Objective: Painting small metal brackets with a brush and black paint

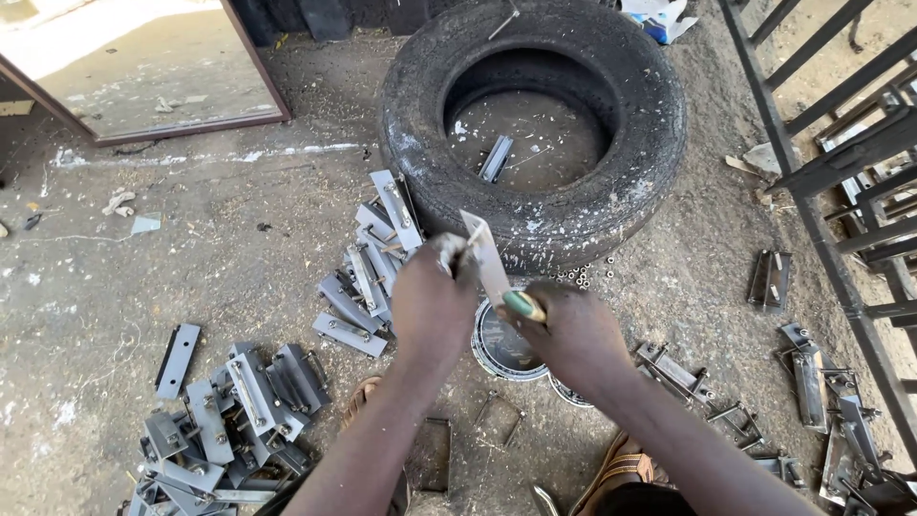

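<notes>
Grey metal plate (485, 256) in both hands, tyre (535, 134) just beyond

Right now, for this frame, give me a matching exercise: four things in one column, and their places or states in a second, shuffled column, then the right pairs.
Things:
1. tyre
2. paint can
3. painted metal plate
4. brush

Places or states:
A. held up in the left hand
B. lying flat on the dirt floor, a metal piece inside its ring
C. gripped in the right hand, its green handle showing
D. standing open on the ground beneath the two hands

Pairs: 1-B, 2-D, 3-A, 4-C
</notes>
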